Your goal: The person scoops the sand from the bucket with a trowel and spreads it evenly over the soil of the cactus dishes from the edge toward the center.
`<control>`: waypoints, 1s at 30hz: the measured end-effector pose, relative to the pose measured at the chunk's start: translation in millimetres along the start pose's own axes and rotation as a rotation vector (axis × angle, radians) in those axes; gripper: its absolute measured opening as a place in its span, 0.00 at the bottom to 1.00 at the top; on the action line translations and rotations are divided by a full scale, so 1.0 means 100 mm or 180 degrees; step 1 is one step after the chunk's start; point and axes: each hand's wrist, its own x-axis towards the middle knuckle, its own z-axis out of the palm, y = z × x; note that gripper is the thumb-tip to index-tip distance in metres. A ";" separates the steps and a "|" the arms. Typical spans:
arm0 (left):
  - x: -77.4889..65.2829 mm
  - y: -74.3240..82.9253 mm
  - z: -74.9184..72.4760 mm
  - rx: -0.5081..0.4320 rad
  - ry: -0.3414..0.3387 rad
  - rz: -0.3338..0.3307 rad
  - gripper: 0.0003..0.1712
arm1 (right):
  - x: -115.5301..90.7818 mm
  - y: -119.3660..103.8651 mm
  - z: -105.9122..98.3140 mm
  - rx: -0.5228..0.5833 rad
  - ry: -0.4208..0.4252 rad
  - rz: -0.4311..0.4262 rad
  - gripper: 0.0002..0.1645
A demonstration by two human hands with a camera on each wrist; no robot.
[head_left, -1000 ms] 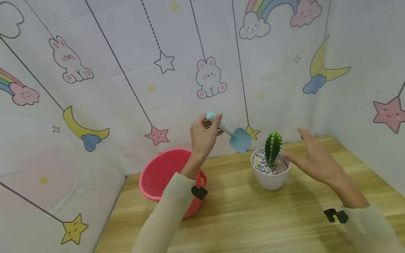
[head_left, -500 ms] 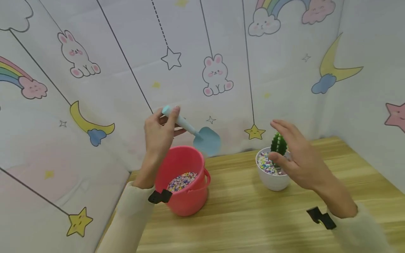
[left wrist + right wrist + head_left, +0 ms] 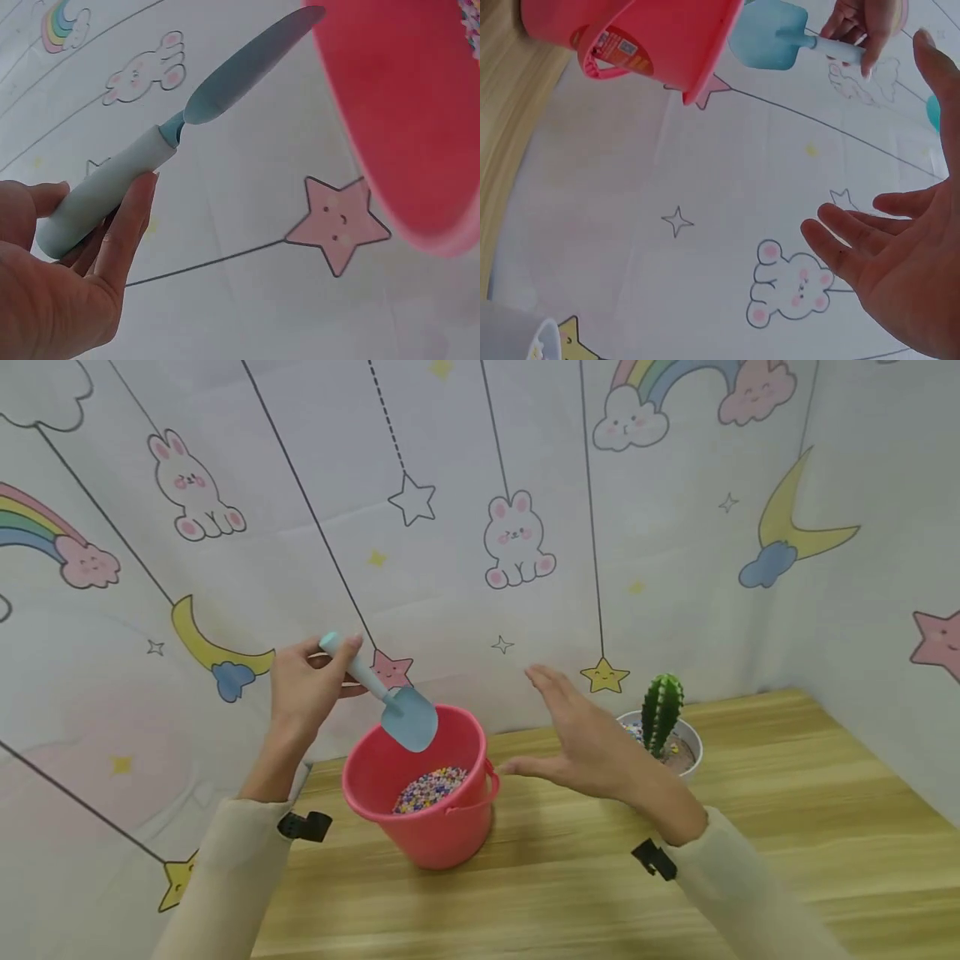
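My left hand (image 3: 303, 693) pinches a small light-blue shovel (image 3: 408, 718) by its pale handle, with the blade tilted down over the mouth of a red bucket (image 3: 446, 839). Colourful small beads (image 3: 431, 789) lie in the bottom of the bucket. In the left wrist view the shovel (image 3: 240, 71) shows edge-on, its blade tip overlapping the bucket's rim. My right hand (image 3: 592, 743) is in the air to the right of the bucket, thumb apart from straight fingers, holding nothing. The right wrist view shows this hand (image 3: 900, 247) with its fingers spread.
Behind my right forearm a green cactus (image 3: 662, 714) stands in a white pot (image 3: 693, 752), partly hidden, with beads and brown soil in it. The wooden table (image 3: 795, 810) meets a white cloth backdrop (image 3: 450, 610) printed with stars, rabbits and moons.
My left hand has carried the shovel leftward from beside the cactus to over the bucket. My right hand has moved left, away from the cactus pot towards the bucket.
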 end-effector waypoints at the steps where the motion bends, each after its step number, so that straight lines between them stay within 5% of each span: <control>1: 0.02 -0.05 -0.01 0.0076 -0.0060 -0.0046 0.29 | 0.04 -0.01 0.06 -0.0012 -0.0055 -0.0005 0.73; 9: 0.18 -0.42 -0.01 0.0526 -0.0524 -0.0518 0.33 | 0.34 -0.06 0.52 -0.0065 -0.0670 0.0296 0.75; 16: 0.26 -0.62 0.06 0.0915 -0.0888 -0.0857 0.28 | 0.49 -0.08 0.84 0.0132 -0.0863 0.0260 0.68; 23: 0.28 -0.63 0.18 0.1046 -0.1035 -0.1108 0.23 | 0.50 -0.15 1.05 -0.0062 -0.1119 0.0554 0.82; 30: 0.27 -0.57 0.25 0.1237 -0.1056 -0.0989 0.18 | 0.48 -0.17 1.13 -0.0261 -0.1113 0.0567 0.84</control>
